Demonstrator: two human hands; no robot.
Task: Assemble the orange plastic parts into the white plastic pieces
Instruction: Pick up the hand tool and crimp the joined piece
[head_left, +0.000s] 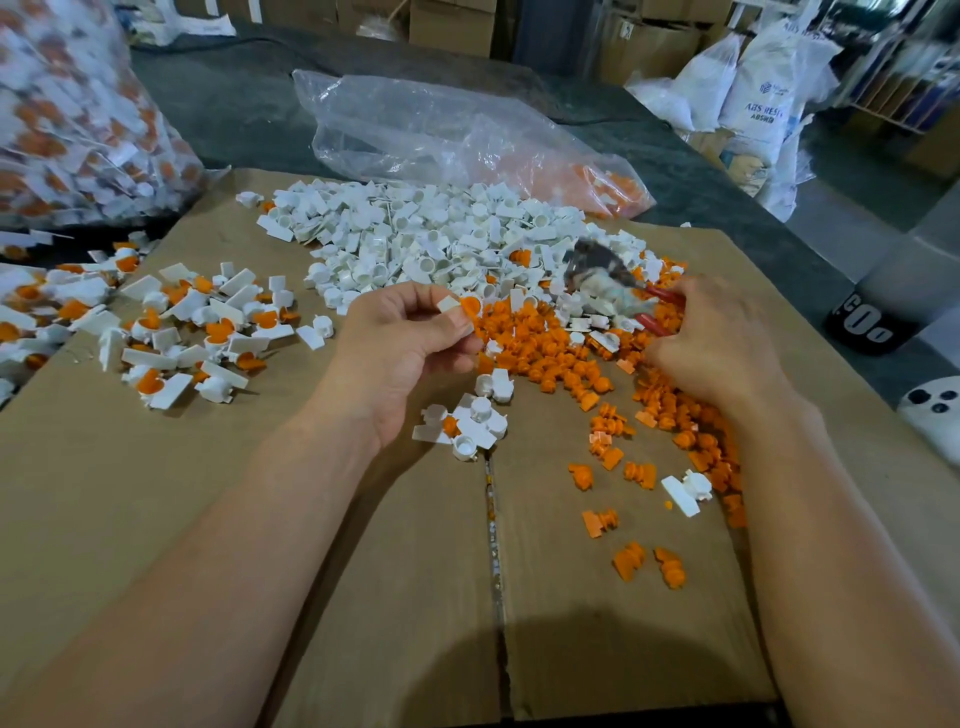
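My left hand pinches a white piece, an orange part at my fingertips. My right hand grips blurred pliers. Far beyond my fingers, a sack reads "ABS".

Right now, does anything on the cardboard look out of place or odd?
A red-handled tool, too blurred to identify, sits among the parts where the white pieces meet the orange parts, beside the right hand; I cannot tell if that hand grips it. Nothing else stands out.
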